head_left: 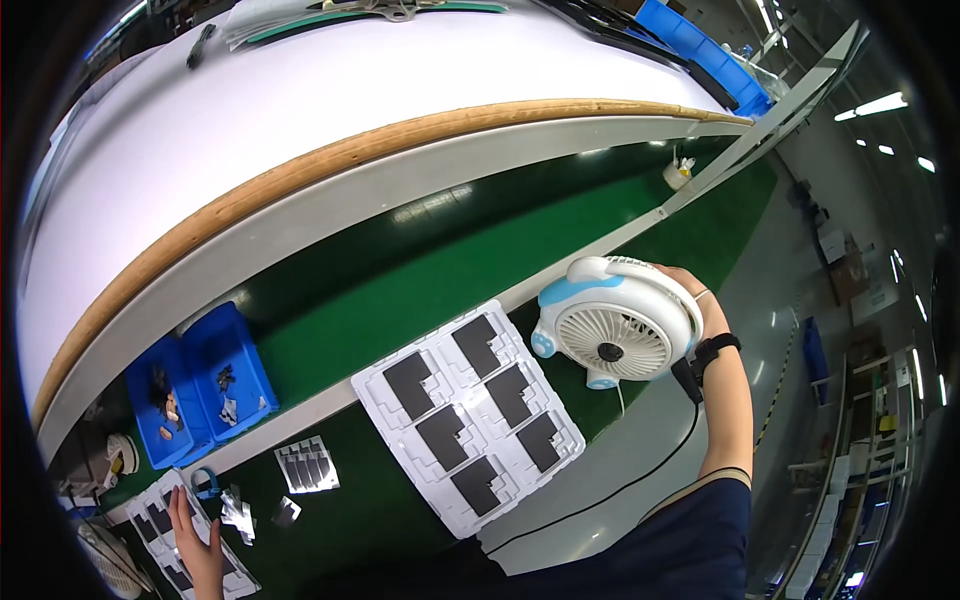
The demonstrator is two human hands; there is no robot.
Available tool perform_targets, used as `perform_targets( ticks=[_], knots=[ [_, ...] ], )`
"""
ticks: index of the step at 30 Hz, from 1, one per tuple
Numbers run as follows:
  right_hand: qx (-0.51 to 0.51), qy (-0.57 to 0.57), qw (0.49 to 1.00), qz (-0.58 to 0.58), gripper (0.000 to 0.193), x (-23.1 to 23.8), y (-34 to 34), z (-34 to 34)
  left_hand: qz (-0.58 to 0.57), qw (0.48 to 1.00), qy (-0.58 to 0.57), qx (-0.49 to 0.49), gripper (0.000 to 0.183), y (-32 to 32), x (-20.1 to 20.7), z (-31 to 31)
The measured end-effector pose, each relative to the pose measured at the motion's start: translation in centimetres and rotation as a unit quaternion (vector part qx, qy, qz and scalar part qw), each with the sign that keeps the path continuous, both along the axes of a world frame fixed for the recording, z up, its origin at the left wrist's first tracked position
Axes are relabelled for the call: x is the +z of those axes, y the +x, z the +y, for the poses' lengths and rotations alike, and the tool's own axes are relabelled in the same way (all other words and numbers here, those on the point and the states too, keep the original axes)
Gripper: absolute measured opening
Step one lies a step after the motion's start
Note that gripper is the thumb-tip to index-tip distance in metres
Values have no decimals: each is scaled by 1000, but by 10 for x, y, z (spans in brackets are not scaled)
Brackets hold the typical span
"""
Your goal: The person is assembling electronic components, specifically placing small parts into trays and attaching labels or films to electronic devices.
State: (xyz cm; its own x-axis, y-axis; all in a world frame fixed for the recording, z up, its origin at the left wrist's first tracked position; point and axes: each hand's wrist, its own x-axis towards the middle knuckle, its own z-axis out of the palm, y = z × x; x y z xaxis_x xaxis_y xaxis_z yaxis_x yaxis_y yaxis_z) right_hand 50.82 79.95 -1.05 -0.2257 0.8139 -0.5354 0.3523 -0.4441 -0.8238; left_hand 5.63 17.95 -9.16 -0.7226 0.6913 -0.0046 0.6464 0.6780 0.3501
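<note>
Right hand (690, 285) is on the white-and-blue fan (612, 335), at my 3–4 o'clock. Palm sits at the fan's 1–2 o'clock; my fingers go over the far side and out of view, so can't tell how tight the grip is or whether I'm taking any of the weight. Holding there leaves the grille uncovered, probably why. Black strap (716, 348) on that wrist, with its cable (610, 492) running off toward 6.

Left hand (195, 548) is well apart at 7–8 o'clock: grip wide, fingers straight, nothing held. It's over the smaller white tray (150, 502); touching or just above, can't tell. My read: a flat hand suits steadying more than pinching.

Larger white tray (474, 417) lies slanted at 6, between my hands. Six dark flat pieces (410, 385) in it, one per recess; the recesses look shaped to stop them sliding or overlapping.

Silver sheet (308, 466) at 7–8, near the left hand; crumpled foil (238, 515) just beside the smaller tray. Two blue bins (258, 375) at 8–9, side by side, walls likely there to corral the small loose bits inside.
</note>
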Motion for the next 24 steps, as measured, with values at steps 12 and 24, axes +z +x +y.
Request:
perform_targets(
  ticks=[12,24],
  knots=[
    [-4,-12,1000,-11,64,-11,41,24,-17,1000,-12,-11,77,0,-1,2],
    [61,253,965,16,25,19,41,-73,-28,998,15,-58,72,-8,12,0]
  ],
)
